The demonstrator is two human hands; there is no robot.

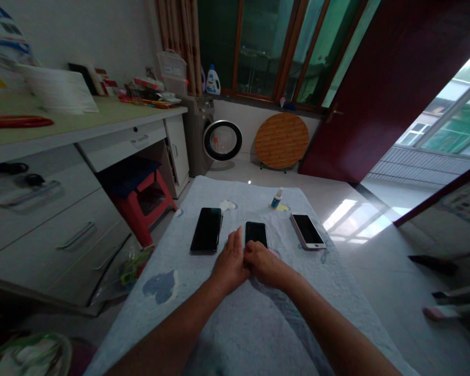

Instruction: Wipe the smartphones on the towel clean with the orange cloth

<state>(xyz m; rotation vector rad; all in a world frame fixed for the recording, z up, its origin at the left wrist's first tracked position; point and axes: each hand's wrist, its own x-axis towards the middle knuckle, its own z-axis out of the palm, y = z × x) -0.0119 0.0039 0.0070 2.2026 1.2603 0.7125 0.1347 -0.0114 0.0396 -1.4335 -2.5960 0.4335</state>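
Observation:
Three phones lie on a cloth-covered table (274, 318). A small black phone (256, 231) is in the middle, its lower part hidden behind my right hand (266, 265). That hand is closed, fingers curled in, and meets the side of my left hand; whatever it may hold is hidden. My left hand (230, 265) stands on edge with its fingers stretched out, just left of the small phone. Further left is a larger black phone (206, 230). To the right lies a white-framed phone (307, 230). Behind them stands a small spray bottle (276, 200) with a white top.
A desk with drawers (74, 172) runs along the left, with a red stool (144, 198) under it. Beyond the table are a washing machine with its round door (223, 141) open and a round wooden tabletop (282, 141) leaning on the wall. A dark red door (348, 99) stands at right.

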